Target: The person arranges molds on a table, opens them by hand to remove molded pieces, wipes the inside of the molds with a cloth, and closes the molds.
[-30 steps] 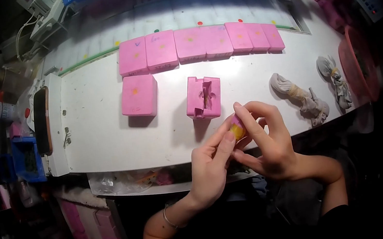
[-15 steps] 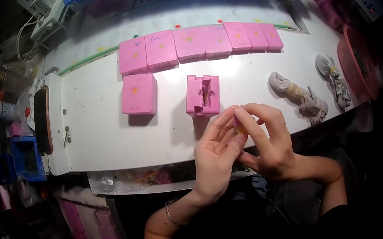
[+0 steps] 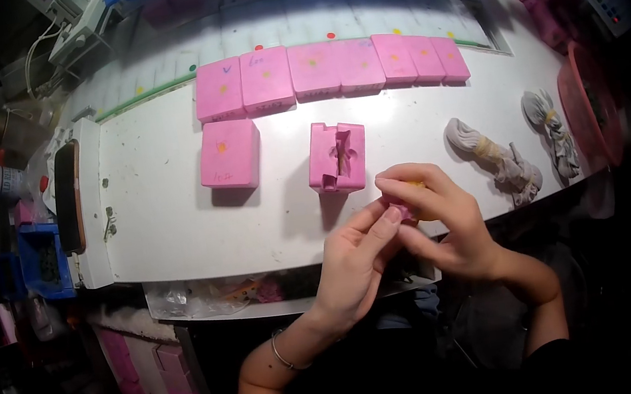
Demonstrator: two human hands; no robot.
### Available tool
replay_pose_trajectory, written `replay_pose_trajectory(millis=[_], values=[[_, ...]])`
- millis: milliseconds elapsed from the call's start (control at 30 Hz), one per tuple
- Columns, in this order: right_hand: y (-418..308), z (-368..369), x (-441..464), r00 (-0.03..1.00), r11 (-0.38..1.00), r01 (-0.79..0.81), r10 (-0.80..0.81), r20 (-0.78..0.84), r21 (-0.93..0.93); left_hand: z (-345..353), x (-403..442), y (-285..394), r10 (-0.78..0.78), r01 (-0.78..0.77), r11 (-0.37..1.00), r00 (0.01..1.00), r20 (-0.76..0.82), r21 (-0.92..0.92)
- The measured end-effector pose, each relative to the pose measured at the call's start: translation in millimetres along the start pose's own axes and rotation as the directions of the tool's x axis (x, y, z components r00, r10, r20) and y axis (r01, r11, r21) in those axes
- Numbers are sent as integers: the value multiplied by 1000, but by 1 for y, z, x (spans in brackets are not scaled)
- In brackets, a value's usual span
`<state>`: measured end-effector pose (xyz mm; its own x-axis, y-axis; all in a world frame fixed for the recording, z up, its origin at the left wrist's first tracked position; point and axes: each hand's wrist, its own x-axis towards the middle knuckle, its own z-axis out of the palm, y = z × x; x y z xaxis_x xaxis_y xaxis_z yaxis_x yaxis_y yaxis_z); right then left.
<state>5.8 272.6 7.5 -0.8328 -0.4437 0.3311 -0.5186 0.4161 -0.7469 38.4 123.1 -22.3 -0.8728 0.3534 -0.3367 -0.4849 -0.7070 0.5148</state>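
My left hand (image 3: 357, 260) and my right hand (image 3: 452, 222) meet over the front edge of the white table. Between their fingertips is a small pink and yellow piece (image 3: 405, 213), mostly covered by the fingers, so its kind is unclear. My left thumb and fingers pinch its near side, while my right fingers curl around the other. Just beyond the hands stands a pink block mould (image 3: 355, 165) with a cavity and notches in its top. Further left sits a closed pink block (image 3: 230, 154) with a yellow mark.
Several pink blocks (image 3: 314, 70) line the back, before a pale belt (image 3: 151, 59) with coloured dots. Bundled grey gloves (image 3: 492, 160) lie on the right, near a red basin (image 3: 585, 107). A phone (image 3: 70, 198) stands at the left edge.
My right hand has turned and shifted slightly, showing more of the pink and yellow piece. My left thumb now presses on it. The coloured dots on the belt have moved left.
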Motion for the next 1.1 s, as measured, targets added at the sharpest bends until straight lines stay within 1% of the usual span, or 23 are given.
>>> replay_pose_trajectory(millis=[67,133,167,233,300,333,400,433,500,533,567,600,633,667,700,733,767,833,967,1033,1100], values=[[3,-12,3,980,945,-180,149,132,273,0,0,1,17,-16,1000,999,-27,16],[11,-18,4,979,938,-190,159,127,292,-3,0,0,14,-13,994,1000,-5,113],[13,-19,4,978,930,-198,168,121,310,-3,0,-1,10,-9,994,1000,-6,112],[8,-21,6,975,933,-219,200,94,286,-3,0,-2,56,-59,981,998,18,182],[5,-24,8,975,963,-188,160,151,193,-3,0,-1,65,-70,979,997,31,189],[4,-26,8,975,962,-192,164,151,194,-3,-1,-1,74,-81,977,996,43,196],[2,-30,10,962,988,-151,147,229,3,-5,-1,-2,83,-93,974,995,56,206],[0,-31,11,962,988,-156,151,229,5,-5,-1,-3,97,-111,971,993,72,214],[-3,-32,13,966,991,-93,113,233,-97,-5,-2,-2,92,-104,967,994,61,233],[-6,-33,12,965,991,-95,116,234,-97,-5,-3,-1,94,-104,962,994,53,253],[-8,-35,12,972,990,-121,133,193,-76,-4,-3,1,92,-103,962,994,52,251],[-9,-35,12,977,988,-143,150,152,-55,-2,-4,4,122,-131,956,991,51,263],[-8,-36,10,977,988,-142,149,152,-56,-2,-4,5,152,-160,948,987,50,275],[-4,-38,8,978,984,-173,167,122,46,-2,-4,5,153,-161,948,987,51,274],[-2,-39,6,978,969,-199,186,94,148,-3,-5,5,206,-213,924,977,55,318],[-3,-37,4,962,922,-272,267,55,274,-3,-6,4,258,-263,895,964,61,361],[-3,-35,3,963,924,-269,264,55,272,-3,-6,4,262,-266,894,963,63,360],[-3,-32,3,930,748,-307,366,20,589,-3,-8,3,317,-328,873,944,91,361],[-8,-30,4,914,730,-312,406,-18,608,-8,-9,0,314,-332,901,943,107,280],[-3,-30,2,940,815,-297,342,2,498,-10,-9,1,286,-291,938,957,54,189],[-4,-28,0,940,816,-297,342,0,496,-11,-9,1,295,-299,937,954,46,179]])
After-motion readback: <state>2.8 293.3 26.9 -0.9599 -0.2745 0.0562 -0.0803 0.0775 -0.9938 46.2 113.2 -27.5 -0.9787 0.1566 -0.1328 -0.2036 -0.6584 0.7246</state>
